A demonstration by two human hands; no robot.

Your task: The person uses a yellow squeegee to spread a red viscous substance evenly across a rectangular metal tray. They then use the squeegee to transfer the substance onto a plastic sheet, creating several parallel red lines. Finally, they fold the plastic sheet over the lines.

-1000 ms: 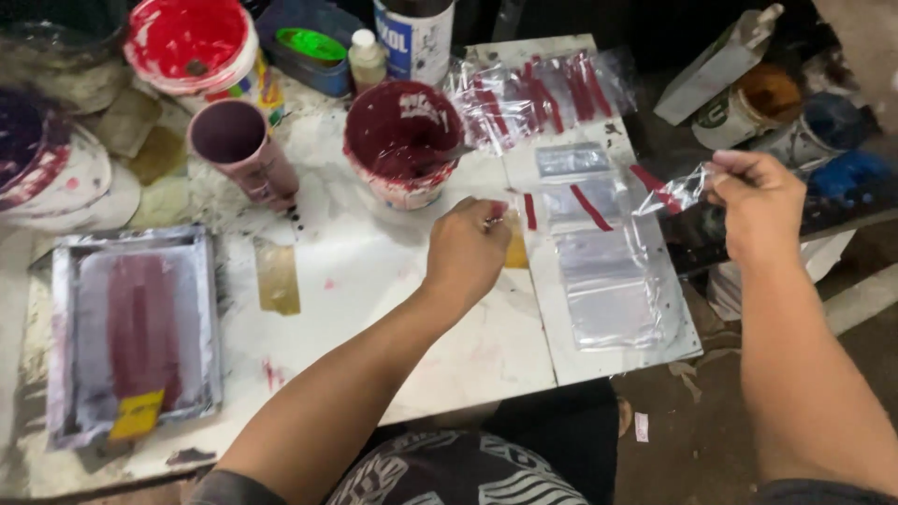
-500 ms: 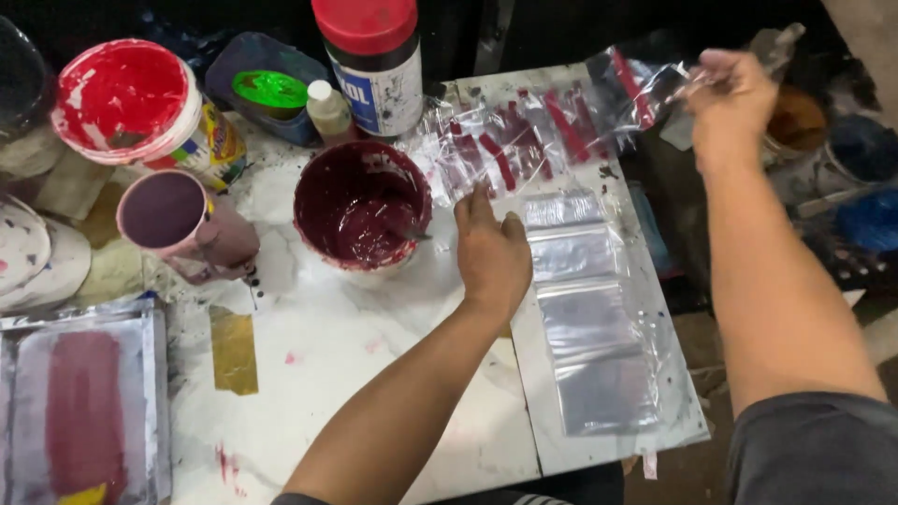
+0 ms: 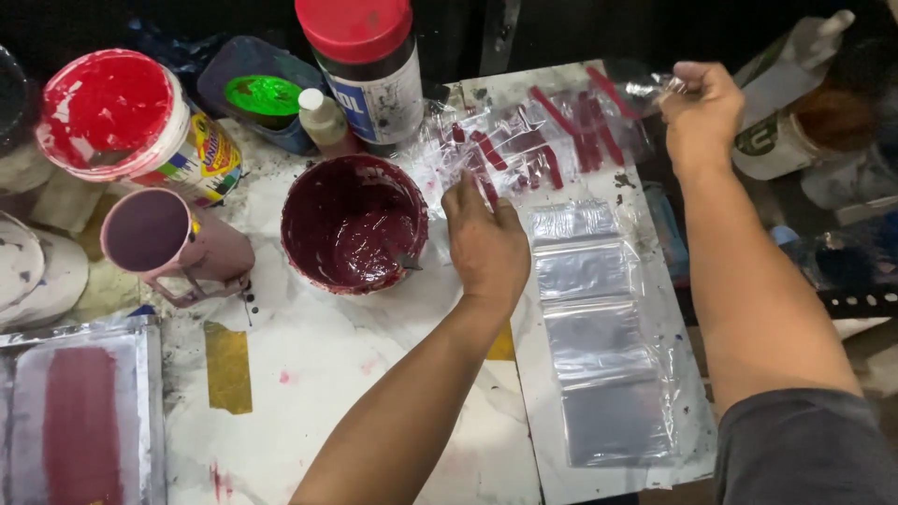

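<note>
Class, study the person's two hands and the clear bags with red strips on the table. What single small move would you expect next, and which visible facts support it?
Probably the right hand lays its pinched bag down onto the overlapping row of printed bags. That bag is lifted at the row's far end, while the left hand rests flat on the row's near edge, seemingly steadying it. Blank bags lie in a column below.

We saw clear plastic bags with red strips [image 3: 552, 140] heaped at the table's far edge, and plain clear bags [image 3: 599, 337] lying in a row nearer us. The red-lidded jar [image 3: 369, 70] wore a white-and-blue label; the red paint tub [image 3: 131, 122] a many-coloured one.
</note>
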